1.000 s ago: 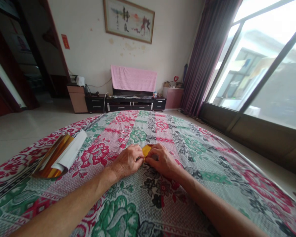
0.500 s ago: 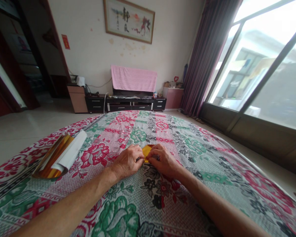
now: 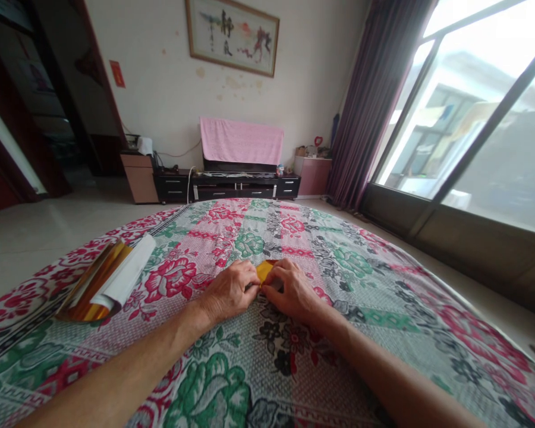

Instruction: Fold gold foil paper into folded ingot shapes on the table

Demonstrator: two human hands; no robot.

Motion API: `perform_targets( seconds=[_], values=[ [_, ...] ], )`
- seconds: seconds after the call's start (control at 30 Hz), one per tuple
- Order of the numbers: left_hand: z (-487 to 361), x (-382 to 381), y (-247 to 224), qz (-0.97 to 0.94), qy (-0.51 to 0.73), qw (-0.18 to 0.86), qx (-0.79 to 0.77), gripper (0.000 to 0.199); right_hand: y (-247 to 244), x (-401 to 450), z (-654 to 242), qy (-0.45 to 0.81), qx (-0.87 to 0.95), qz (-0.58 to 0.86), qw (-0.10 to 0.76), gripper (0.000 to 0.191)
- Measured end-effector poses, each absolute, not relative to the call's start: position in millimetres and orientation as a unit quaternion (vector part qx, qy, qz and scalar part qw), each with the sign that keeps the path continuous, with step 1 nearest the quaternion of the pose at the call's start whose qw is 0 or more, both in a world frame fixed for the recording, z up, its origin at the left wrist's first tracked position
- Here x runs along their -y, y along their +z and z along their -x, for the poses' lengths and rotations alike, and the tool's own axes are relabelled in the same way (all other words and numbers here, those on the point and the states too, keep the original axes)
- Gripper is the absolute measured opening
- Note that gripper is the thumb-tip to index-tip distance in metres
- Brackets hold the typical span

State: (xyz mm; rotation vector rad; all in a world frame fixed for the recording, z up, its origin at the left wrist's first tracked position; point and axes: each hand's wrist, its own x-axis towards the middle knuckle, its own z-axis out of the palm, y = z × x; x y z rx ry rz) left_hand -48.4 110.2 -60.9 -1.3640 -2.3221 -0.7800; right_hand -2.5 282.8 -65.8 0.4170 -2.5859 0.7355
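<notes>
A small piece of gold paper (image 3: 264,270) lies on the patterned tablecloth (image 3: 352,362), between my two hands. From the left, my left hand (image 3: 235,286) pinches its near edge with thumb and fingers closed. My right hand (image 3: 289,288) pinches the same edge from the other side, its thumb and forefinger close to the left thumb. Both hands cover much of the paper, so its full shape is hidden. Off to the left rests a loose, curled stack of gold and white paper sheets (image 3: 104,282), away from both hands.
The round table's cloth edge curves away on both sides. Beyond it stand a low black TV cabinet (image 3: 218,194) and a screen under a pink towel (image 3: 243,140). A purple curtain (image 3: 365,101) and a large window are at the right.
My right hand's thumb and forefinger have shifted slightly left along the paper's near edge, closer to my left thumb. My left hand stays nearly in place.
</notes>
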Motion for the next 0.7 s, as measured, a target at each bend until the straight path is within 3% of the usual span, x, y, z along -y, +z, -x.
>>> perform_targets(
  seconds=[0.33, 0.5, 0.7],
  values=[
    [48.0, -110.0, -60.4, 0.480, -0.274, 0.172, 0.816, 0.015, -53.2, -294.0, 4.5, 0.305, 0.917, -0.195, 0.169, 0.016],
    [49.3, -109.7, -62.2, 0.489, -0.248, 0.170, 0.819, 0.018, -45.4, -297.8, 12.2, 0.318, 0.889, -0.114, 0.311, 0.019],
    [44.8, -109.4, -60.1, 0.485, -0.221, 0.191, 0.824, 0.017, -58.5, -309.0, 21.4, 0.259, 0.930, -0.097, 0.242, 0.032]
  ],
)
